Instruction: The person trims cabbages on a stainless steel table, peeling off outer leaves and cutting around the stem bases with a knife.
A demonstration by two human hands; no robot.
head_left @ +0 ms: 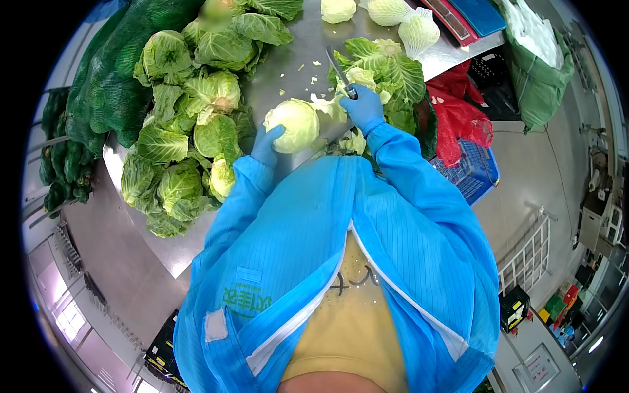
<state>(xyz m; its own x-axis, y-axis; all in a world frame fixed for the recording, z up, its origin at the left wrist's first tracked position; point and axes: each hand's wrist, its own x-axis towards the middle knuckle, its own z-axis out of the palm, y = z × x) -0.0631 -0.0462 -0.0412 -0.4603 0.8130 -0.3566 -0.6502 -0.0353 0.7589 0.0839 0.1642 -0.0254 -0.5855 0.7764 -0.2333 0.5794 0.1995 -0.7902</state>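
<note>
A pale, trimmed cabbage rests low over the metal table, with my left hand, in a blue glove, gripping its left side. My right hand, gloved too, is closed around the handle of a knife; the blade points up and away from me. Between the cabbage and my right hand is a pale torn leaf; I cannot tell whether it is still attached. Loose green outer leaves lie in a heap just beyond the right hand.
Several untrimmed cabbages are piled at the left, beside green mesh sacks. Net-wrapped cabbages and a bare one sit at the far side. Right of the table are red bags, a blue crate and a green sack.
</note>
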